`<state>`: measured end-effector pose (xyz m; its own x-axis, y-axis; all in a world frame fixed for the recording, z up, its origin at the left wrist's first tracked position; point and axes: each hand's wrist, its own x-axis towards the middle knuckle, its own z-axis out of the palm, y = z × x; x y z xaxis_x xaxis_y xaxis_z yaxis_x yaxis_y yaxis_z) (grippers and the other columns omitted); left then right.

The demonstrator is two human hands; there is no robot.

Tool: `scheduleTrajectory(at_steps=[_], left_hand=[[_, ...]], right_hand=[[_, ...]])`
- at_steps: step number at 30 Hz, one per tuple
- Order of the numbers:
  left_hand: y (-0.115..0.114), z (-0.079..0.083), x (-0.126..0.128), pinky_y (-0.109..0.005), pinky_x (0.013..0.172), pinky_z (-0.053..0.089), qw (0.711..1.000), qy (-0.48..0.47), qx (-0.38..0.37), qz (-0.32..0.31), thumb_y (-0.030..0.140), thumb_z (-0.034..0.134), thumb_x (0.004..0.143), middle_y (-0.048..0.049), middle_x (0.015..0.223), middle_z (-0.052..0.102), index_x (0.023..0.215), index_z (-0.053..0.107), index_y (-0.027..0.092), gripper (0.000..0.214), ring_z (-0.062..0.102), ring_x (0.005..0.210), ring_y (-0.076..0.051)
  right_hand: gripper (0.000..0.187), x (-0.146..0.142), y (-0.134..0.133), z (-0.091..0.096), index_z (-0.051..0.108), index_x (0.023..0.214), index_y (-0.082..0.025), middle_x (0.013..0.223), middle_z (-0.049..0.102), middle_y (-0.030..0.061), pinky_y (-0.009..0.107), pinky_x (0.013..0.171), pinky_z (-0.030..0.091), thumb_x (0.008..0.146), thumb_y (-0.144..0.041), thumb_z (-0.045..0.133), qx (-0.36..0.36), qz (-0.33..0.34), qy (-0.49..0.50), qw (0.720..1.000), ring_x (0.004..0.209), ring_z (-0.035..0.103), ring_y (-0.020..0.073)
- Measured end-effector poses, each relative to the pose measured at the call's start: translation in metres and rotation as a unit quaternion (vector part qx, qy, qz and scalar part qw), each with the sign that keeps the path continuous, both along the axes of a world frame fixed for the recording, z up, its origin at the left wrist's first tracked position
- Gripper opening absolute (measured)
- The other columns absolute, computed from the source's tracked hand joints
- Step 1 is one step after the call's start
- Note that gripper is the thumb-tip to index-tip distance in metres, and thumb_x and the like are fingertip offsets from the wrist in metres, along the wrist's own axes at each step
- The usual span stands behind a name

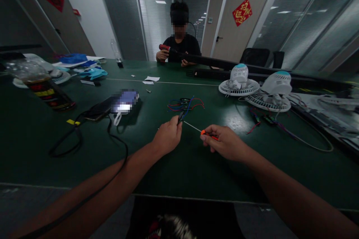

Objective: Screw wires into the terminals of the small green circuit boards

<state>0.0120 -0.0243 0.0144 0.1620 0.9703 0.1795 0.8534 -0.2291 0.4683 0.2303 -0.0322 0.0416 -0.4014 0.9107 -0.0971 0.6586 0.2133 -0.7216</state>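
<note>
In the middle of the head view my left hand (pixel 168 134) is closed around a small dark part (pixel 181 116), whose kind I cannot make out. Red and blue wires (pixel 198 101) spread out just beyond it on the table. My right hand (pixel 221 141) grips the orange handle of a screwdriver (pixel 192 126). Its thin metal shaft points left, with the tip at or very near the dark part; contact is too small to tell. Both hands are just above the green table (pixel 190 171).
Left of my hands lie a lit phone (pixel 125 102) and a black cable (pixel 119 140), which crosses my left forearm. A bottle (pixel 50 89) stands farther left. White fan parts (pixel 238 84) and a circuit board (pixel 269 119) lie right. A person (pixel 182 41) opposite holds a red-black tool.
</note>
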Motion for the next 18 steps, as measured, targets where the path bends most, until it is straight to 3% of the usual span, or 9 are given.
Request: scheduleTrajectory(at_steps=[8,14,18], left_hand=[[0.0017,-0.003,-0.0004,-0.035,0.079,0.053,1.0,-0.007,0.009,0.003,0.022,0.04,0.106,-0.013,0.098,0.075,0.127,0.056,0.011,0.028,0.073,0.089,-0.026],[0.0014,-0.0018,0.0005,-0.035,0.08,0.053,1.0,-0.004,0.002,-0.002,0.021,0.041,0.106,-0.0129,0.098,0.075,0.127,0.057,0.012,0.028,0.073,0.089,-0.025],[0.0017,-0.0009,0.0007,-0.034,0.077,0.052,1.0,-0.006,-0.003,0.003,0.022,0.041,0.106,-0.0127,0.096,0.075,0.126,0.057,0.011,0.028,0.073,0.087,-0.025]], right_hand=[[0.026,-0.0019,-0.0003,-0.0018,0.061,0.101,-0.018,0.083,0.074,0.0046,0.026,0.05,0.042,0.098,-0.042,0.054,-0.018,0.014,-0.007,1.0,0.05,0.056,0.0099],[0.047,0.0018,-0.0015,0.0056,0.065,0.082,-0.017,0.06,0.057,-0.0001,0.026,0.057,0.042,0.106,-0.043,0.034,-0.041,0.044,-0.017,0.998,0.053,0.053,0.0114],[0.042,0.0037,-0.0017,0.0069,0.064,0.09,-0.016,0.069,0.062,0.003,0.026,0.056,0.043,0.107,-0.038,0.032,-0.058,0.07,-0.024,0.996,0.057,0.054,0.0121]])
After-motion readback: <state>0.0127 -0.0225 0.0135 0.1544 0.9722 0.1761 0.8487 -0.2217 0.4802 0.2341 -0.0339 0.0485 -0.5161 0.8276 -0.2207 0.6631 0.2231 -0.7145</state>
